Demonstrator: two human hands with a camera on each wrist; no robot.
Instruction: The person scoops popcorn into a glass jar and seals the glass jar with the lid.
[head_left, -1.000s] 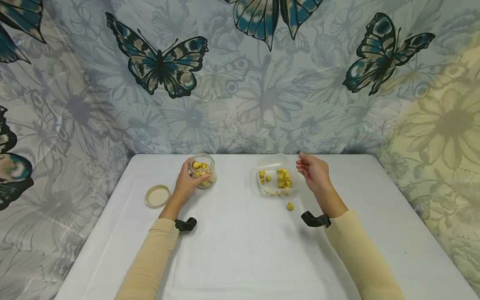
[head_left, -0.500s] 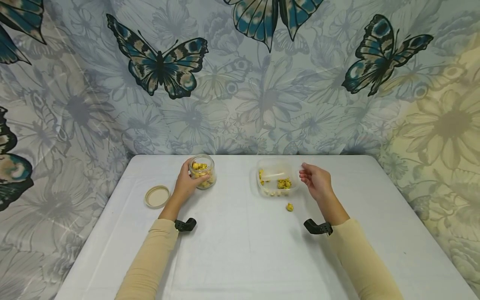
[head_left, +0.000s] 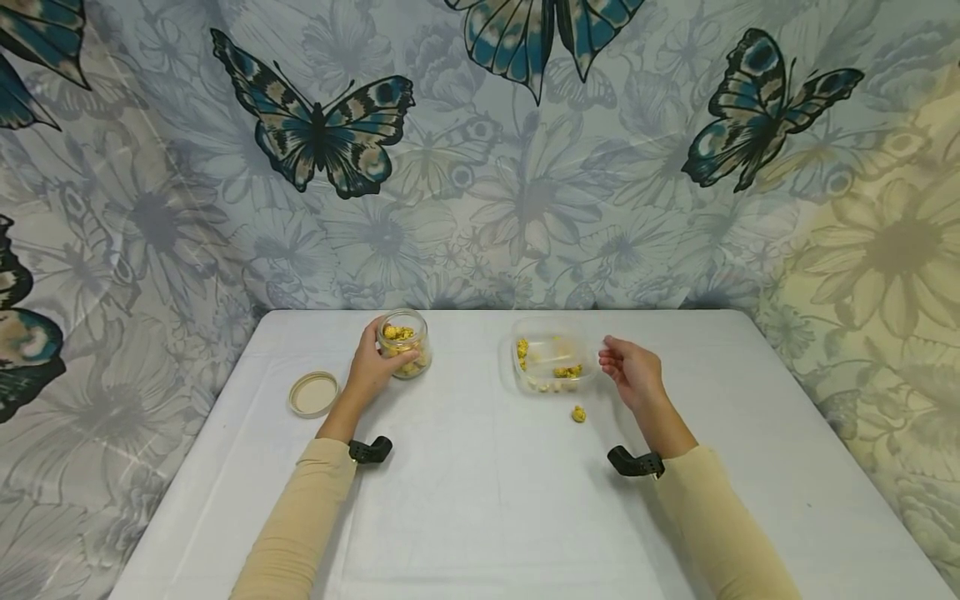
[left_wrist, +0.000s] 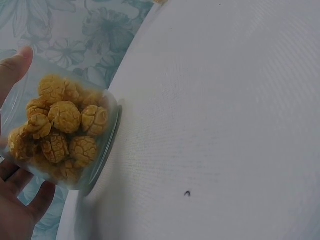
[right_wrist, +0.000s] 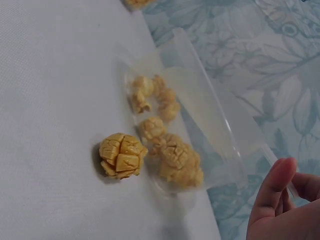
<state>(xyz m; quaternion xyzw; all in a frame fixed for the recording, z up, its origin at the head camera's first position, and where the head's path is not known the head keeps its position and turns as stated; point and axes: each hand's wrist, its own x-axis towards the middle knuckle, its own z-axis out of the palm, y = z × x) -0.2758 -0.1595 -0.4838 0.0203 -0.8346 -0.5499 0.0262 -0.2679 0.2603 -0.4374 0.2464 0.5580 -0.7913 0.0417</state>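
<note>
At the far left of centre, my left hand [head_left: 372, 364] grips a clear glass jar [head_left: 415, 360] without its lid, filled with yellow popcorn [left_wrist: 65, 117]. The left wrist view has the thumb on one side of the jar and fingers on the other. My right hand [head_left: 636, 371] pinches the edge of a clear plastic lid [right_wrist: 240, 125] between thumb and fingers. That lid lies slanted over a clear plastic container [head_left: 534, 382], partly veiling the popcorn [right_wrist: 177, 160] inside. One loose popcorn piece [head_left: 578, 414] sits on the cloth just in front of the container.
A round jar lid [head_left: 314, 394] lies on the white-covered table [head_left: 480, 500], left of the jar. The table's far edge runs close behind jar and container, against a butterfly-print wall covering [head_left: 480, 208].
My right hand has come slightly toward me, and the plastic lid has tipped down from standing up at the back to lying over the container. My left hand and the jar stay put.
</note>
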